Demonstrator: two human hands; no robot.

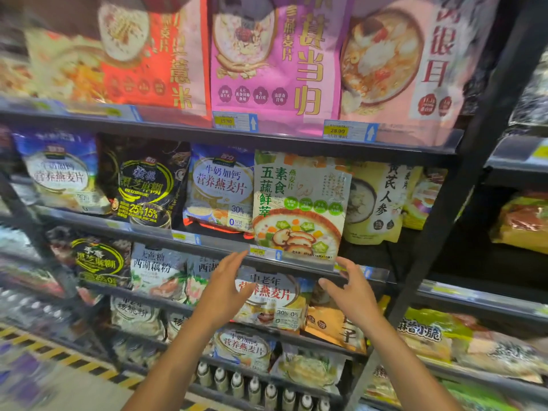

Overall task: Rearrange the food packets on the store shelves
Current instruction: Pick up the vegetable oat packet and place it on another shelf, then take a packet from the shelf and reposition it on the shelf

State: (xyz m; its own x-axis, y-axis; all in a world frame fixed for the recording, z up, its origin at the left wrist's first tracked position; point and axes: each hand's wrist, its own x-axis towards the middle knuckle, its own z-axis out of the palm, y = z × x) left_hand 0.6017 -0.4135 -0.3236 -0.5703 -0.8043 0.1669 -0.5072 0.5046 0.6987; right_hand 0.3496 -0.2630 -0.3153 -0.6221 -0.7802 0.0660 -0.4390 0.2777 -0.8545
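A pale green oatmeal packet (299, 203) with a vegetable porridge picture stands upright at the front of the middle shelf (225, 243). Both my hands hover just below it, fingers spread and empty. My left hand (226, 284) is under the packet's lower left corner, palm turned right. My right hand (353, 287) is under its lower right corner, palm turned left. Neither hand touches the packet. A blue milk-oat packet (221, 185) stands to its left and a yellow ginseng packet (376, 203) to its right.
Big red, pink and peach bags (267, 54) fill the top shelf. A black sesame packet (145, 185) stands further left. Lower shelves hold more packets (267, 298) and a row of white bottles (255, 387). A dark upright post (439, 221) bounds the right side.
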